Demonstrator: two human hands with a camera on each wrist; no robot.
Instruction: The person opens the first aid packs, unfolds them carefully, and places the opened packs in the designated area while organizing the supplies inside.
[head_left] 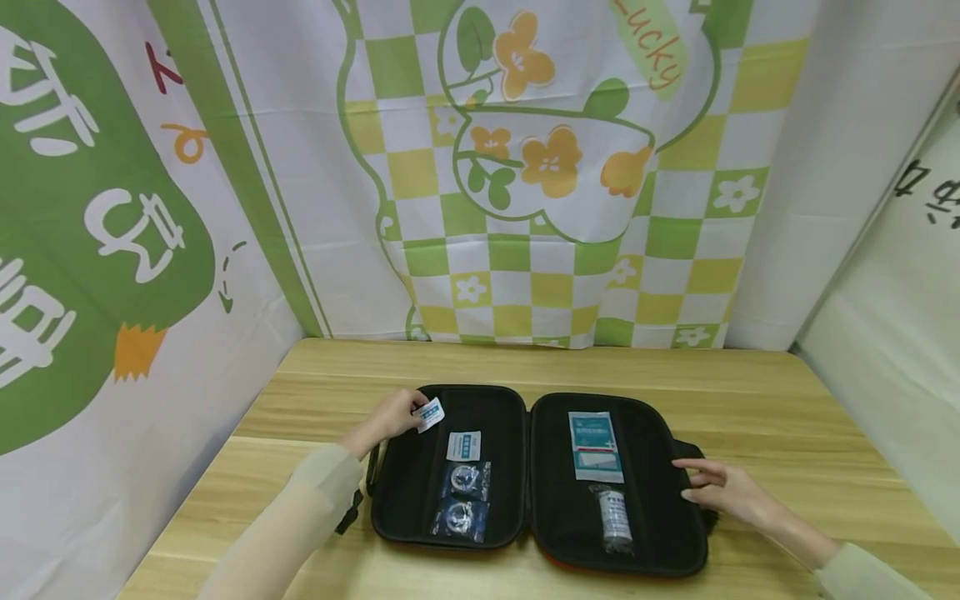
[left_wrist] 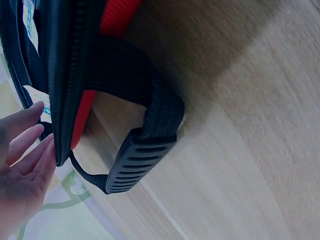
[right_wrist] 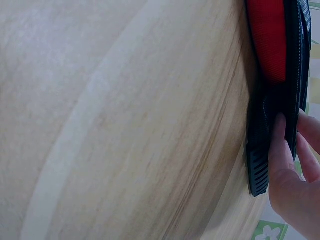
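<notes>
A black zip case with a red outer shell (right_wrist: 267, 40) lies open flat on the table, its two halves side by side. My left hand (head_left: 398, 414) pinches a small white-and-blue sachet (head_left: 430, 415) at the far left corner of the left half (head_left: 405, 500). A matching sachet (head_left: 464, 446) lies in that half, above two clear-wrapped rolls (head_left: 462, 481). My right hand (head_left: 718, 489) holds the outer rim of the right half (head_left: 660, 533), thumb outside and fingers over the edge. This half contains a teal-and-white packet (head_left: 596, 447) and a wrapped bandage roll (head_left: 616, 519).
A black ribbed carry handle (left_wrist: 140, 160) sticks out from the case's left side; another ribbed handle (right_wrist: 258, 170) is at the right side. The wooden table (head_left: 810, 450) meets a printed cloth backdrop (head_left: 540, 275) at its far edge.
</notes>
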